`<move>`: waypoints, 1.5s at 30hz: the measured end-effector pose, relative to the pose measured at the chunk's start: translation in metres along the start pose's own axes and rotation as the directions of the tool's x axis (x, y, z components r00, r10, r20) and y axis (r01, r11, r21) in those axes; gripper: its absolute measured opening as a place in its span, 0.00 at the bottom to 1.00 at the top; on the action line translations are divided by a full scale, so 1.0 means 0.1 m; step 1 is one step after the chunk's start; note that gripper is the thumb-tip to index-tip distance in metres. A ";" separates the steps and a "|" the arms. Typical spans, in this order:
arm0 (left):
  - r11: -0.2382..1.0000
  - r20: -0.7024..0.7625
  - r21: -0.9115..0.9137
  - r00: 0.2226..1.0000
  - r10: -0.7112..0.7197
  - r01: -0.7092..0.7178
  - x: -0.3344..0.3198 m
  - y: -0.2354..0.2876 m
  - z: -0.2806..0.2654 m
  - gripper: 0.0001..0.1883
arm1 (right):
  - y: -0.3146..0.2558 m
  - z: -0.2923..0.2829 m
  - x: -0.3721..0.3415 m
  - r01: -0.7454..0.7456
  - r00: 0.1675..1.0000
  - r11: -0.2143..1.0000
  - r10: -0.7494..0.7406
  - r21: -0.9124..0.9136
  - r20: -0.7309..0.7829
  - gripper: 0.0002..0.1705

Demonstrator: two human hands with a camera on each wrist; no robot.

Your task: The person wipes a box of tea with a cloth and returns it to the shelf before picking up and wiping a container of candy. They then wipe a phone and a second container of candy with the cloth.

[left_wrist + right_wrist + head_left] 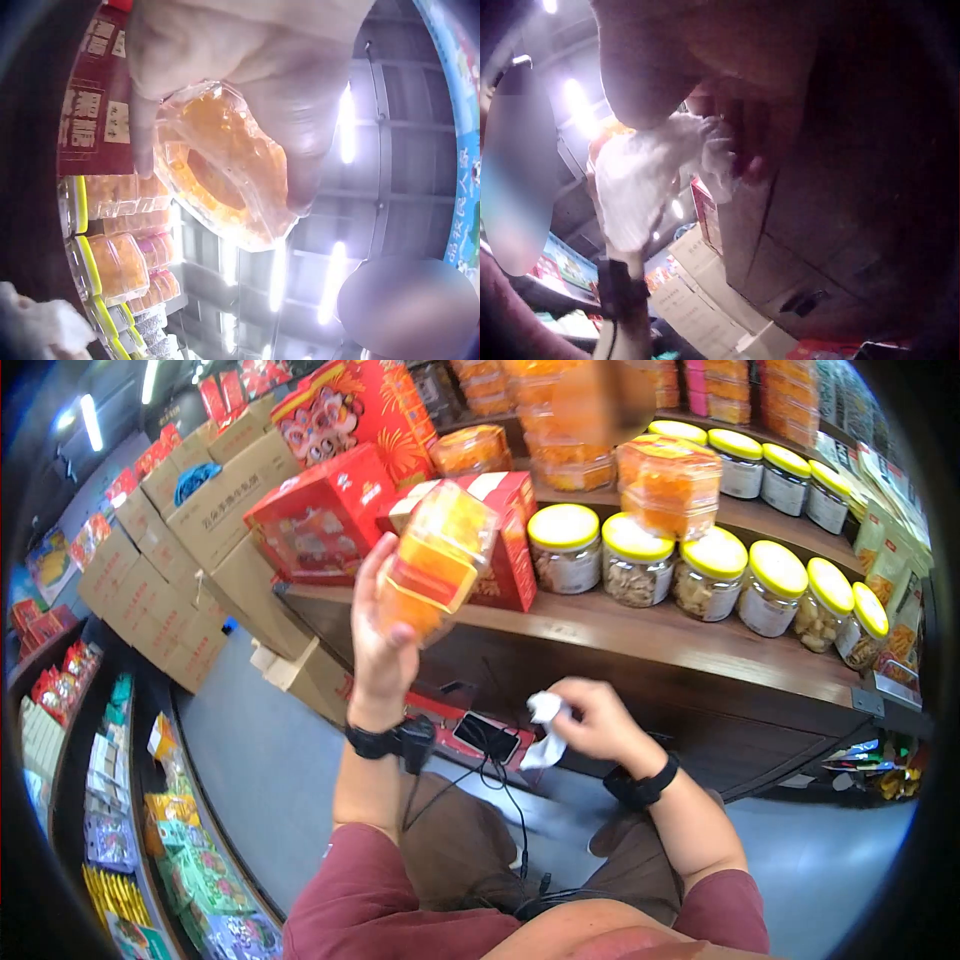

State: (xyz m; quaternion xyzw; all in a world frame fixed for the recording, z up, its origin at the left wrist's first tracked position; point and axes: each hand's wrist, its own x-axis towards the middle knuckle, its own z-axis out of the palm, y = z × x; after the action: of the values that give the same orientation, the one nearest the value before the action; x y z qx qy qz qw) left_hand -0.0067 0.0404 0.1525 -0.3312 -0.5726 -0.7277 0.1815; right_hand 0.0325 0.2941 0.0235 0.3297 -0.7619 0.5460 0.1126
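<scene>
The left hand [382, 625] grips a clear plastic box of orange food [440, 560] with an orange label, raised and tilted in front of the red boxes. In the left wrist view, thumb and fingers of the left hand [247, 67] hold the clear box [217, 165] from both sides. Lower and to the right, the right hand [600, 722] pinches a crumpled white cloth or tissue [545, 732], apart from the box. The right wrist view shows the white cloth [641, 176] hanging from the curled fingers of the right hand [712, 67].
Jars with yellow lids [708, 572] line the wooden shelf edge [640, 635]. Stacked orange boxes [668, 485] stand behind them. Red gift boxes [325, 515] are at the left end, beside brown cartons [165, 610]. A phone [487, 737] with cables lies below, between the arms.
</scene>
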 end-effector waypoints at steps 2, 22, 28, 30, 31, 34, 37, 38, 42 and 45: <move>0.988 -0.047 -0.137 0.995 -0.083 0.076 -0.32 -0.06 0.09 0.64 | 0.07 -0.01 -0.01 -0.133 0.986 0.930 0.160 0.342 -0.053 0.10; 0.981 0.116 -0.193 0.993 0.007 0.015 -1.15 -0.69 -0.28 0.75 | -0.33 0.54 0.25 -0.211 0.897 0.699 0.417 0.684 -0.149 0.52; 0.861 0.113 -0.314 0.916 -0.385 0.401 -1.20 -0.60 -0.51 0.48 | -0.14 0.61 0.35 -0.179 0.940 0.698 0.329 0.693 -0.089 0.52; 0.847 0.140 -0.316 0.904 -0.404 0.427 -1.21 -0.60 -0.59 0.42 | -0.07 0.62 0.36 -0.204 0.932 0.652 0.358 0.731 -0.059 0.52; 0.874 0.127 -0.274 0.916 -0.380 0.401 -1.21 -0.60 -0.59 0.40 | -0.05 0.62 0.39 -0.186 0.933 0.599 0.356 0.779 -0.051 0.52; 0.905 0.133 -0.182 0.922 -0.364 0.384 -1.23 -0.59 -0.62 0.39 | -0.07 0.56 0.43 -0.189 0.934 0.559 0.357 0.807 -0.029 0.52; 0.918 0.182 -0.210 0.936 -0.302 0.337 -1.26 -0.63 -0.56 0.43 | -0.09 0.48 0.42 -0.209 0.926 0.516 0.377 0.831 -0.001 0.54; 0.918 0.180 -0.213 0.937 -0.301 0.336 -1.25 -0.63 -0.57 0.43 | -0.11 0.45 0.42 -0.230 0.929 0.499 0.369 0.835 0.035 0.55; 0.895 0.213 -0.236 0.919 -0.332 0.378 -1.23 -0.58 -0.51 0.45 | -0.11 0.43 0.36 -0.202 0.931 0.536 0.364 0.820 -0.009 0.53; 0.889 0.205 -0.283 0.928 -0.310 0.359 -1.23 -0.58 -0.43 0.47 | -0.11 0.41 0.31 -0.208 0.932 0.571 0.363 0.794 -0.017 0.50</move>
State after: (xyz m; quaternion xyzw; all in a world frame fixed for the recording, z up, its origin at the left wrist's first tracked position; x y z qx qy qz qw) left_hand 0.0320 0.0009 0.0215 -0.3071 -0.5097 -0.8023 -0.0470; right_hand 0.0237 0.2434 0.0329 0.1675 -0.4782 0.8597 -0.0643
